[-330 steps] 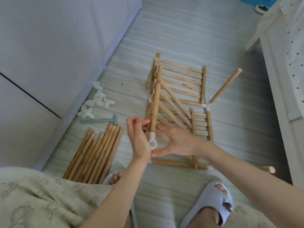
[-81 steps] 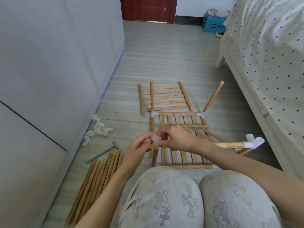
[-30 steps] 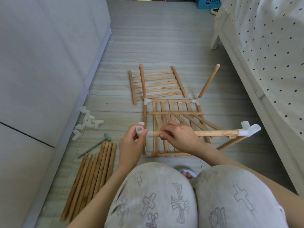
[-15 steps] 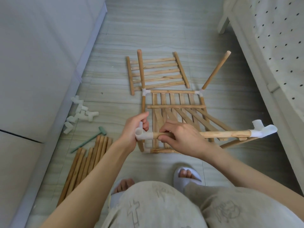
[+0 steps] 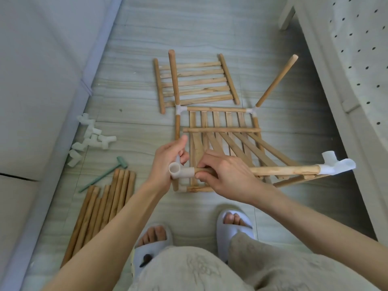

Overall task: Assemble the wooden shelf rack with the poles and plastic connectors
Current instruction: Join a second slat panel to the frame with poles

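Wooden pole (image 5: 283, 170) held level above the floor (image 5: 210, 28): left hand (image 5: 165, 164) fingers grasp one white connector (image 5: 178, 172) on its near end, right hand (image 5: 226, 177) fingers wrap the pole just beside it. A second connector (image 5: 333, 165) caps the far end. Two slatted shelves (image 5: 195, 82) lie beyond the fingers.

Green mallet (image 5: 105, 175) laid on pale wood-look floor (image 5: 189, 24), near wall. White cabinet (image 5: 42, 70) seen at left. Bed w/ dotted sheet (image 5: 361, 49) at right. Light slippers (image 5: 234, 225) worn on feet, beige trousers (image 5: 210, 271) at bottom.
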